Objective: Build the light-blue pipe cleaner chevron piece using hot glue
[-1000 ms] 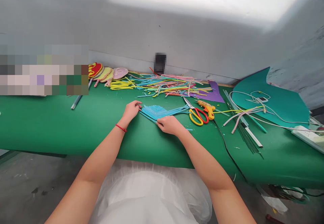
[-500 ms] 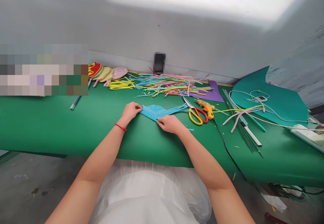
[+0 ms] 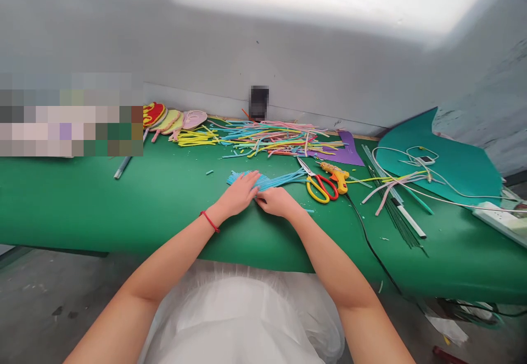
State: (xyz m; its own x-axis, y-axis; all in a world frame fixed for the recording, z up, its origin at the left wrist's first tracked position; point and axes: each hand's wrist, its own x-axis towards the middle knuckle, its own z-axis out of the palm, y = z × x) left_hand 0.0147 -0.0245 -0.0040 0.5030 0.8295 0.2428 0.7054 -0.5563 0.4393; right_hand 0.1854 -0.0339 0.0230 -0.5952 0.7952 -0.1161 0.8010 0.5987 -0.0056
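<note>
Light-blue pipe cleaners (image 3: 284, 178) lie side by side on the green table, joined in a folded, leaf-like piece with loose ends trailing to the right. My left hand (image 3: 242, 191) lies flat across the left part of this piece, fingers stretched out and covering its middle. At the piece's lower edge, my right hand (image 3: 274, 201) is closed in a pinch on the blue pipe cleaners; its fingertips are partly hidden. Scissors (image 3: 319, 184) with one yellow and one red handle rest just right of the loose ends. Beside them is a yellow glue gun (image 3: 335, 175).
A heap of coloured pipe cleaners (image 3: 275, 136) spreads along the back, partly over a purple sheet (image 3: 352, 150). Finished-looking fan shapes (image 3: 173, 121) lie at back left. On the right are a teal sheet (image 3: 444, 172), cables, thin wires (image 3: 393, 218) and a power strip (image 3: 502, 218).
My left hand has let go of the piece's left corner and moved right, flattening over its middle. A small blue offcut now shows where that hand was. My right hand stays put.
</note>
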